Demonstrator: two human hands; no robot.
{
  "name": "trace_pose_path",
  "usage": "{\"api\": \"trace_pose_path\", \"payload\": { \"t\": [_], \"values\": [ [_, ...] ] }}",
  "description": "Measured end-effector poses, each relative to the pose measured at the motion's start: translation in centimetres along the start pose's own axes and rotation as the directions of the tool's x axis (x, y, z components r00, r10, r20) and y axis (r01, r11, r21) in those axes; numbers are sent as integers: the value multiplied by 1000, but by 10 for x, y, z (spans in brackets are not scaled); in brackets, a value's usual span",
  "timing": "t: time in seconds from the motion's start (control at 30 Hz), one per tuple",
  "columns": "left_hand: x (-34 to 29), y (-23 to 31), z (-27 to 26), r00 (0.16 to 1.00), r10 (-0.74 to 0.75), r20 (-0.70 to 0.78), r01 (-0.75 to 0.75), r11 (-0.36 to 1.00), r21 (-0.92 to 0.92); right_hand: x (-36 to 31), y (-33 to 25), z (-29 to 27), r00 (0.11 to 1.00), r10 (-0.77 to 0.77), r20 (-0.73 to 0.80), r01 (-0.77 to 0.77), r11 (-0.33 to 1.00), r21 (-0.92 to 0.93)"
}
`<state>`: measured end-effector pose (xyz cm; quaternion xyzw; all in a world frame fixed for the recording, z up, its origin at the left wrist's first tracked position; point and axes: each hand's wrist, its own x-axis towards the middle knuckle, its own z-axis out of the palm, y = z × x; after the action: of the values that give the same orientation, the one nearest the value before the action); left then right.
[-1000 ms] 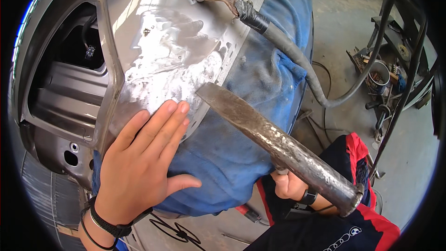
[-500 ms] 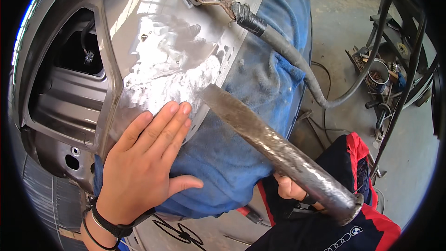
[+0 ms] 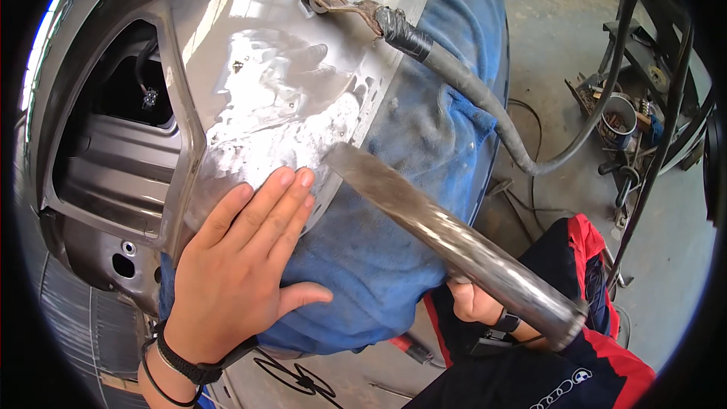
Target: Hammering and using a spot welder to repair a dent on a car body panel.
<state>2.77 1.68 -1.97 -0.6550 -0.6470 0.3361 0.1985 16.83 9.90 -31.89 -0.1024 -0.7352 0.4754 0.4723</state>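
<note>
My left hand [image 3: 241, 261] lies flat on a grey car body panel [image 3: 204, 98], fingers extended and thumb out to the side. Just beyond its fingertips is a patch of bare, sanded metal [image 3: 261, 125], shiny and uneven. A long, round metal bar [image 3: 454, 242] with a flattened end slants across from the lower right, its flat tip at the edge of the bare patch. My right hand [image 3: 475, 304] is closed beneath that bar and grips it from below; most of its fingers are hidden.
Blue cloth [image 3: 333, 273] drapes beside the panel. A clamp [image 3: 333, 4] on a thick black cable [image 3: 522, 159] rests on the panel's upper part. To the left gapes an opening [image 3: 113, 144] in the bodywork. Metal parts and a can [image 3: 617, 121] stand at the right.
The bar's thick end has shifted slightly left and up, its tip staying near the same spot. My left hand remains flat on the panel; the view has moved slightly.
</note>
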Motion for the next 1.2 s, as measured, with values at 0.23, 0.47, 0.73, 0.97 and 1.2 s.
{"api": "trace_pose_path", "payload": {
  "t": [0.23,0.47,0.73,0.97,1.2],
  "values": [
    [0,0,0,1000,-3,9,3,1000,-8,7,6,4,997,-70,-30,68,996,-55],
    [0,2,0,1000,-3,25,3,1000,11,-4,23,15,988,-150,-36,146,986,-86],
    [-1,3,-1,1000,-3,26,2,1000,17,3,20,13,998,-45,-45,53,980,191],
    [7,3,-6,999,-16,27,17,999,-35,-13,24,6,999,-32,37,32,999,-14],
    [31,2,-9,999,50,5,-49,997,-57,-27,22,6,986,122,-112,-95,971,219]
  ]
}}
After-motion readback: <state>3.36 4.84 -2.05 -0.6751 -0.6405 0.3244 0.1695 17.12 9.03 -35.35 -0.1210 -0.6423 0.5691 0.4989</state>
